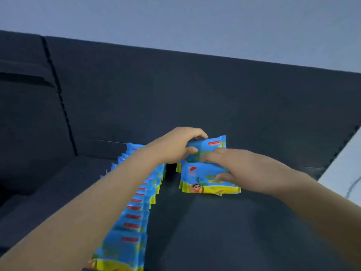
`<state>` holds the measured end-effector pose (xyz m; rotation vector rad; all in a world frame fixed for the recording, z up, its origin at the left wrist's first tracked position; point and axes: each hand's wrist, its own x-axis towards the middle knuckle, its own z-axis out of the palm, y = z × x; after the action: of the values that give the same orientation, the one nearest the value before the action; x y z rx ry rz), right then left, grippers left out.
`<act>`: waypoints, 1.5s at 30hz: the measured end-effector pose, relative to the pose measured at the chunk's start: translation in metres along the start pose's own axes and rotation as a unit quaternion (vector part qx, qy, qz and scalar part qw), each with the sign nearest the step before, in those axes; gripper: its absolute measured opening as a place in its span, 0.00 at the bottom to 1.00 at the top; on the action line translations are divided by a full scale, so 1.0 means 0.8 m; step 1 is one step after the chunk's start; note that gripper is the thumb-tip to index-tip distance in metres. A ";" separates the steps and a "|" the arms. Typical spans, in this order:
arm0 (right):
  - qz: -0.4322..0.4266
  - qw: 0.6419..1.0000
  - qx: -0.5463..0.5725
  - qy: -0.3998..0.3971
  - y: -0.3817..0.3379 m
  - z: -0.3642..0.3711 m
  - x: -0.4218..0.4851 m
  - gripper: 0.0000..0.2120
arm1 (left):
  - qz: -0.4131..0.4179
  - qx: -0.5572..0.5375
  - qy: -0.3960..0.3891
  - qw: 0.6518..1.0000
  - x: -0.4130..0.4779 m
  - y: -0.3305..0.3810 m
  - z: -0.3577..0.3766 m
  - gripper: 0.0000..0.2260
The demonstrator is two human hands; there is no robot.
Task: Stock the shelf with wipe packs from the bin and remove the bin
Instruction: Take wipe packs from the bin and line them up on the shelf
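Note:
On the dark shelf [205,222] a long row of blue and yellow wipe packs [132,212] stands on edge, running from the back to the front under my left forearm. To its right a short second row starts with a front pack [203,184]. My left hand [175,145] grips the top left of a back pack [213,145], which is raised behind the front one. My right hand [240,169] rests on both packs, fingers on the back pack's lower edge and thumb on the front pack. The bin is out of view.
The shelf's dark back panel [175,90] rises behind the packs. A slotted upright [58,98] stands at the left, another [340,147] at the right. A pale surface [347,169] lies beyond the right upright.

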<state>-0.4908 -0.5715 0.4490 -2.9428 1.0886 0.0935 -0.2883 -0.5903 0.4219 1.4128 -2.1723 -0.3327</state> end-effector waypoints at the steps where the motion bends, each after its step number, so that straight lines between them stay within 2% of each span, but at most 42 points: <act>1: 0.008 1.000 0.000 -0.008 0.011 0.007 -0.004 0.19 | -0.008 0.010 -0.032 0.999 0.014 -0.002 0.018 0.15; 5: 0.034 0.998 -0.018 -0.053 0.046 0.044 -0.007 0.18 | -0.044 0.106 -0.145 0.983 0.046 -0.024 0.081 0.15; 7: 0.038 0.997 -0.006 -0.070 0.057 0.059 -0.005 0.20 | -0.020 0.152 -0.166 0.974 0.049 -0.032 0.095 0.15; 9: 0.040 0.996 0.014 -0.083 0.065 0.070 -0.002 0.21 | 0.025 0.212 -0.165 0.963 0.049 -0.030 0.102 0.14; 12: 0.028 0.995 0.029 -0.093 0.067 0.087 0.005 0.20 | 0.109 0.361 -0.114 0.919 0.045 -0.019 0.106 0.09; 14: 0.021 0.995 0.040 -0.092 0.065 0.097 0.010 0.19 | 0.085 0.350 -0.107 0.927 0.046 -0.024 0.106 0.09; 18: 0.013 0.997 0.041 -0.069 0.059 0.111 0.017 0.20 | 0.020 0.254 -0.099 0.962 0.043 -0.036 0.092 0.16; 22: -0.015 0.999 -0.048 -0.005 0.043 0.123 0.035 0.17 | -0.015 0.138 0.008 0.990 0.028 -0.034 0.063 0.12; 25: 0.001 0.992 -0.115 0.060 0.037 0.135 0.055 0.15 | -0.033 0.129 0.042 0.990 0.015 -0.026 0.039 0.09; 28: 0.041 0.986 -0.127 0.095 0.041 0.141 0.070 0.16 | -0.069 0.165 0.045 0.983 -0.005 -0.022 0.025 0.10; 31: 0.057 0.987 -0.115 0.094 0.039 0.144 0.073 0.18 | -0.125 0.216 0.094 0.964 -0.036 -0.025 0.017 0.12; 34: 0.051 0.989 -0.105 0.095 0.026 0.128 0.075 0.25 | -0.185 0.240 0.134 0.943 -0.077 -0.034 0.005 0.14; 37: 0.025 0.990 -0.056 0.130 -0.017 0.090 0.083 0.24 | -0.234 0.260 0.159 0.923 -0.136 -0.042 -0.012 0.20; 41: -0.056 0.984 0.028 0.169 -0.118 0.047 0.098 0.24 | -0.300 0.338 0.180 0.874 -0.239 -0.049 -0.047 0.31; 45: -0.191 0.961 0.153 0.128 -0.258 0.038 0.104 0.27 | -0.415 0.381 0.175 0.808 -0.367 -0.039 -0.079 0.35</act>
<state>-0.2954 -0.4679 0.4104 -2.8596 0.4681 -0.4253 -0.1364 -0.3339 0.3746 2.5857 -1.2770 0.5579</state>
